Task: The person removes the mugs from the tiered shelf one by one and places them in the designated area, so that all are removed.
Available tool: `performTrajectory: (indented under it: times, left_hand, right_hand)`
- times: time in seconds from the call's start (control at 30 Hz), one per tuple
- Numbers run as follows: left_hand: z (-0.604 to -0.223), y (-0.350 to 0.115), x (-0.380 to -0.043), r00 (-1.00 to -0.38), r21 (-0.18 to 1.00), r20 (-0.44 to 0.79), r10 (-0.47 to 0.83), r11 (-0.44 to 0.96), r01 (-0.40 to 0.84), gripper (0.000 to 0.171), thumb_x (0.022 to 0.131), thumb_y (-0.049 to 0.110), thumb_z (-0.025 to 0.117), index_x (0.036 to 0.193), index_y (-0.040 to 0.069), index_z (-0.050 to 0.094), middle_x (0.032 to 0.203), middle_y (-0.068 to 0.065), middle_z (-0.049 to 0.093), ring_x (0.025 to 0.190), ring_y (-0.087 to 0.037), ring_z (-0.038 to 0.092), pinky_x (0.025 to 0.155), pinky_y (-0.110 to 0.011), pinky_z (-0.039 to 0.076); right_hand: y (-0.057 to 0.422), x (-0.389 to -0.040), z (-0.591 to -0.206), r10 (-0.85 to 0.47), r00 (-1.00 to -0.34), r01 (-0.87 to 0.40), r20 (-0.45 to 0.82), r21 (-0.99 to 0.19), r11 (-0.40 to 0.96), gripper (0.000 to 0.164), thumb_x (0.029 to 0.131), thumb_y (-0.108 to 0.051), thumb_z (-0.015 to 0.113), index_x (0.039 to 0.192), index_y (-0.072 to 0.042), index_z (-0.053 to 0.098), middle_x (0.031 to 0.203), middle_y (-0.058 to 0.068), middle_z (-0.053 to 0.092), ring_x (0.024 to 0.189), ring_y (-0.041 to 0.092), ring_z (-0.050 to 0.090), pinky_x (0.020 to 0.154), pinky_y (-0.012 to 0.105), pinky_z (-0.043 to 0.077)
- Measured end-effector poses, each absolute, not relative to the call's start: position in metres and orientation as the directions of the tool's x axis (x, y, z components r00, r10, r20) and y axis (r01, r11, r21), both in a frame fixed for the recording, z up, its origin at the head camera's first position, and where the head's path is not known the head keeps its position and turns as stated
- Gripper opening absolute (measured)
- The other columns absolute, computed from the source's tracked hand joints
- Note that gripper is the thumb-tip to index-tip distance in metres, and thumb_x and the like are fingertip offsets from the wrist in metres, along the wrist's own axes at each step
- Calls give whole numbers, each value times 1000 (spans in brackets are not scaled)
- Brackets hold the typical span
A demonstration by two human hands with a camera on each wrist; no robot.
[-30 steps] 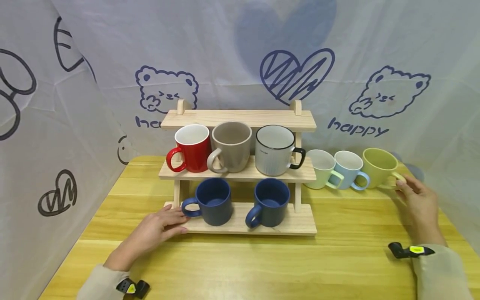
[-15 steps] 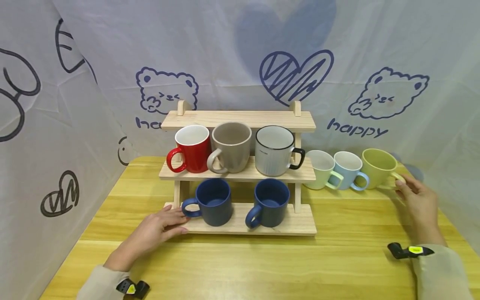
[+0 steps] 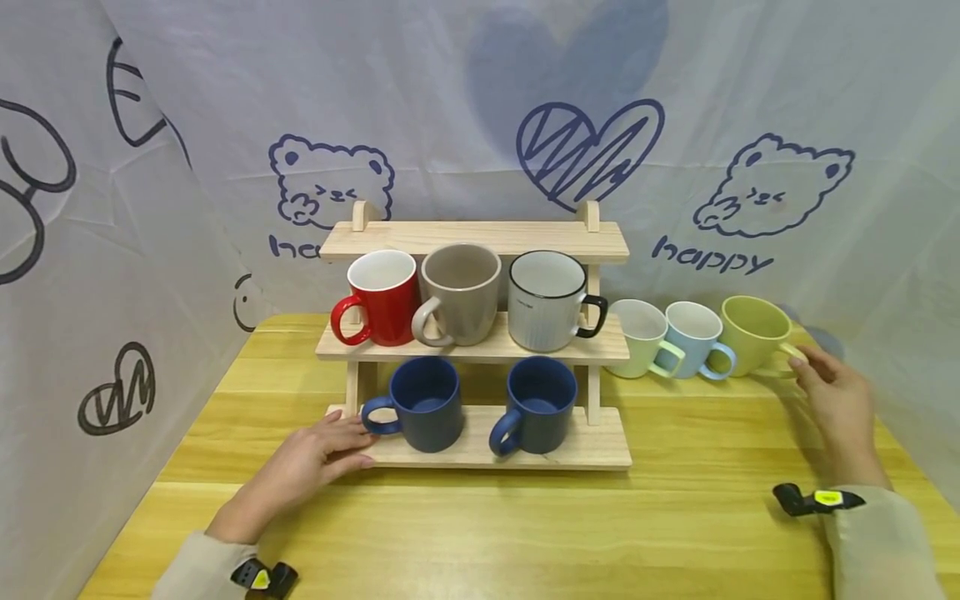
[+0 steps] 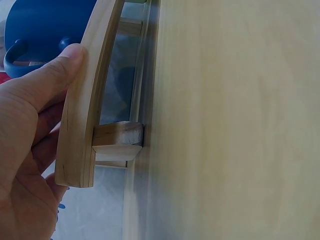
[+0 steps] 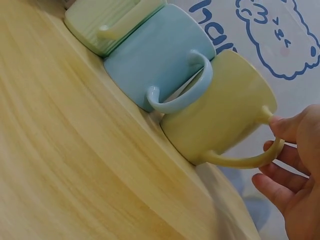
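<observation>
My left hand (image 3: pixel 311 458) rests on the left end of the lowest board of a light wooden three-tier shelf (image 3: pixel 592 450). Its thumb lies along the board's front edge (image 4: pixel 75 120), and the fingers reach over the board beside a dark blue mug (image 3: pixel 431 408). At the right, my right hand (image 3: pixel 836 396) pinches the handle of a yellow-green mug (image 3: pixel 750 342) between thumb and fingers. This mug (image 5: pixel 225 105) stands upright on the table, close beside a light blue mug (image 5: pixel 160 55).
Red (image 3: pixel 390 308), taupe (image 3: pixel 465 308) and white black-rimmed (image 3: pixel 543 312) mugs stand on the middle shelf. A second dark blue mug (image 3: pixel 543 408) is below. A pale green mug (image 3: pixel 637 342) stands right of the shelf. Behind hangs a printed cloth (image 3: pixel 450 108).
Almost nothing moves: the whole head view shifts slightly left, while both hands keep their places on the shelf and the yellow-green mug's handle.
</observation>
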State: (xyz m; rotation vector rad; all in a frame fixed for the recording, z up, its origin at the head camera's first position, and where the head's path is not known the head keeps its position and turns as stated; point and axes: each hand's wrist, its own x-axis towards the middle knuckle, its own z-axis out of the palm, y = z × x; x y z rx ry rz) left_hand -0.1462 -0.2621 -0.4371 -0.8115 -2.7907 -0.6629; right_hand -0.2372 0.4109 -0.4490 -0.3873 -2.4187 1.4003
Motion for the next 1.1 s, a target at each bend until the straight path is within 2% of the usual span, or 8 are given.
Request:
performTrajectory:
  times: [0.2,0.3,0.4,0.53,0.7,0.87,0.93,1.1]
  left_hand:
    - [-437,-262,-147,-859,388,231,458,766,513,31,83,30,78,108,12,77,113,1,72,116,-21,62,111,-48,34]
    - [-437,-262,-147,-860,388,225,458,768,510,32,83,30,78,108,12,77,113,0,71,116,-21,62,111,-48,34]
    - [-437,-262,-147,-859,384,229,458,769,512,32,83,30,78,108,12,77,113,0,71,116,-21,62,111,-48,34]
    - [-437,-262,-147,-858,380,234,458,769,514,31,83,30,78,108,12,77,112,1,72,115,-21,63,112,-47,34]
    - [-437,-262,-147,-856,376,238,459,768,517,30,83,30,78,108,12,77,111,1,72,115,-21,63,112,-47,34]
    - [-437,-262,-147,-855,374,241,460,769,519,30,83,30,78,108,12,77,111,1,72,115,-22,63,112,-47,34]
    - [-437,-262,-147,-854,374,242,461,768,520,31,83,30,78,108,12,77,111,1,72,115,-22,63,112,-46,34]
    - [-437,-262,-147,-857,381,235,459,767,516,31,83,31,77,108,12,77,111,2,72,115,-21,62,113,-46,33]
  right_hand:
    - [411,-237,-448,371,-911,58,182,-833,551,54,98,-33,60,138,3,53,79,-40,50,70,-18,52,62,0,44]
    - [409,-237,-447,390,-901,95,189,-791,604,56,98,-39,58,138,0,54,92,-28,62,81,-16,50,68,2,41]
    - [406,-237,-443,411,-893,144,184,-748,648,57,99,-44,53,139,-3,53,119,0,68,102,3,58,84,14,47]
    - [400,-237,-435,404,-897,157,178,-726,669,57,101,-43,47,143,-4,49,138,24,52,127,38,48,104,48,43]
    - [393,-234,-425,376,-907,138,190,-709,691,57,102,-43,45,145,-5,47,140,24,49,127,46,46,100,59,43]
    - [388,-232,-418,343,-906,96,246,-673,734,54,102,-41,48,142,-6,50,137,24,52,119,48,53,87,43,55]
    - [386,-231,-414,319,-908,70,272,-653,754,52,102,-39,50,142,-5,51,137,25,53,116,49,54,85,44,56]
    - [377,-230,-405,235,-915,-15,329,-609,793,50,101,-33,53,141,-2,51,137,28,50,113,54,53,88,64,47]
